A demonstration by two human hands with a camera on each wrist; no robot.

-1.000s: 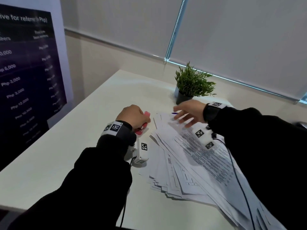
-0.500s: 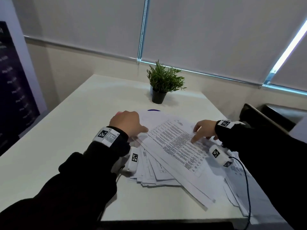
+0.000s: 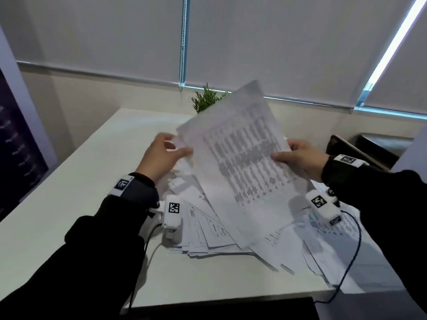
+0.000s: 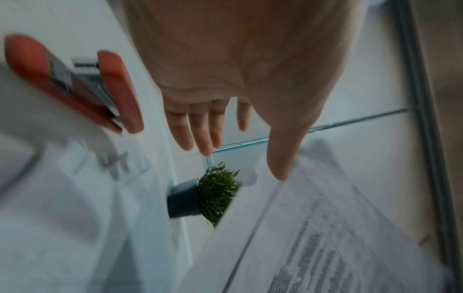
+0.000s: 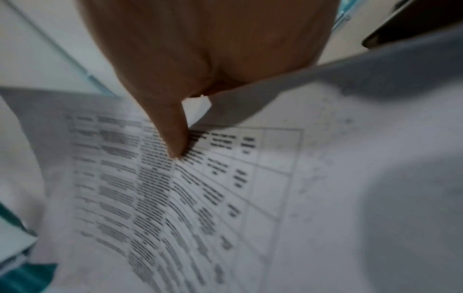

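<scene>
The right hand (image 3: 302,160) has a closed grip on the printed sheet (image 3: 240,162). Its thumb (image 5: 172,138) presses down on the table of text near the right edge, and the other fingers are hidden under the paper. The left hand (image 3: 159,155) has a loose, spread grip: the fingers are straight and the thumb lies at the sheet's left edge. Whether it bears any of the weight cannot be told.

The sheet is raised and tilted, clear of the worktop (image 3: 69,204) at its far end, while its near corner hangs down over the pile of papers (image 3: 208,229). Blur hides whether one leaf or several are held.

By my reading, the work is at an early stage. One sheet is picked out and the rest of the pile lies fanned and unsquared, so nearly all the sorting is left. A red stapler (image 4: 75,83) lies untouched beside the pile, just left of the left hand. A potted plant (image 3: 205,100) stands behind the sheet.
</scene>
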